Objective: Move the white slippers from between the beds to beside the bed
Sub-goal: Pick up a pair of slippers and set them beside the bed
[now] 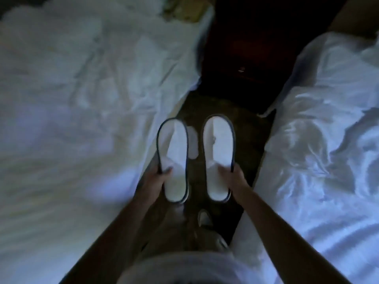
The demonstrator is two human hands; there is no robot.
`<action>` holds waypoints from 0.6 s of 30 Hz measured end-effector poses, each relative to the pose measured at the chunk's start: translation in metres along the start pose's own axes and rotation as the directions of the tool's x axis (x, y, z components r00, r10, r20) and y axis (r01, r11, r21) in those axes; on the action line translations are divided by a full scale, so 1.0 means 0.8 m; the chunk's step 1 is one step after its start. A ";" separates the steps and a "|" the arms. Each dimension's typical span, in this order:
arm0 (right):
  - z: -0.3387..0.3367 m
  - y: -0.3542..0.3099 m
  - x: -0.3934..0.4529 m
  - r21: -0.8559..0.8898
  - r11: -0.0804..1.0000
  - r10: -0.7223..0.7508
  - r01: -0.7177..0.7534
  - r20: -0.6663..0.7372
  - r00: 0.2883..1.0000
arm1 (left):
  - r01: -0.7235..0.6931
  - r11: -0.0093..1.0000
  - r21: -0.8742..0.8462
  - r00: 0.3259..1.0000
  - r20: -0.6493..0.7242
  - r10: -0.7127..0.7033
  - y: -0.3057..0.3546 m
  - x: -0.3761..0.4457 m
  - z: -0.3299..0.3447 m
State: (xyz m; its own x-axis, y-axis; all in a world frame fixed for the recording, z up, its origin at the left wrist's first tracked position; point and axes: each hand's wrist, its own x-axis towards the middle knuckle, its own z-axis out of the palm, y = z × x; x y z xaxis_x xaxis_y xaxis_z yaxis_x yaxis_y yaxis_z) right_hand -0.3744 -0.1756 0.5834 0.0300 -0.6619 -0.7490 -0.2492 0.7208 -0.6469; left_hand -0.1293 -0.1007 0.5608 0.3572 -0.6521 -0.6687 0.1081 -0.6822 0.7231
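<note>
Two white slippers with dark edging are held above the dark floor strip between the beds. My left hand grips the left slipper by its outer edge near the heel end. The right slipper is held the same way by my right hand. Both slippers lie flat, side by side, toes pointing away from me. Another white patch shows on the floor in the gap between them; I cannot tell what it is.
A rumpled white bed fills the left side and a second white bed the right. A dark wooden nightstand closes the far end of the narrow carpeted aisle. My foot stands below the slippers.
</note>
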 end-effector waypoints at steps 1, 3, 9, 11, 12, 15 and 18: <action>0.010 0.001 -0.009 -0.044 0.999 -0.016 0.017 0.024 1.000 | -0.030 0.999 -0.045 0.999 -0.027 0.029 -0.004 -0.026 -0.015; 0.037 0.008 -0.020 -0.137 0.989 -0.046 0.062 0.112 0.993 | -0.075 0.985 -0.157 0.993 -0.098 0.060 -0.012 -0.082 -0.039; 0.158 0.019 -0.106 -0.399 0.869 -0.118 0.291 0.405 0.907 | -0.091 0.862 -0.499 0.949 -0.306 -0.077 -0.119 -0.217 -0.105; 0.203 0.036 -0.137 -0.483 0.816 -0.054 0.319 0.486 0.872 | -0.103 0.799 -0.592 0.891 -0.412 -0.190 -0.165 -0.258 -0.133; 0.226 0.048 -0.150 -0.511 0.793 -0.019 0.332 0.524 0.851 | -0.111 0.768 -0.631 0.857 -0.451 -0.247 -0.190 -0.278 -0.148; 0.291 0.084 -0.208 -0.581 0.704 0.047 0.409 0.612 0.790 | -0.159 0.716 -0.680 0.764 -0.544 -0.347 -0.272 -0.339 -0.195; 0.350 0.136 -0.265 -0.633 0.614 0.127 0.471 0.668 0.733 | -0.240 0.621 -0.746 0.636 -0.604 -0.480 -0.360 -0.404 -0.233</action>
State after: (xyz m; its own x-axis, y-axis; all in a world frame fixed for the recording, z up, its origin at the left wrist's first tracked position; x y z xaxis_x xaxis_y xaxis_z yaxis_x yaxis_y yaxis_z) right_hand -0.1370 0.1013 0.6316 0.6372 -0.2560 -0.7269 -0.7520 -0.0001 -0.6592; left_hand -0.1027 0.3682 0.6015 0.7360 0.1125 -0.6675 0.6733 -0.0203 0.7390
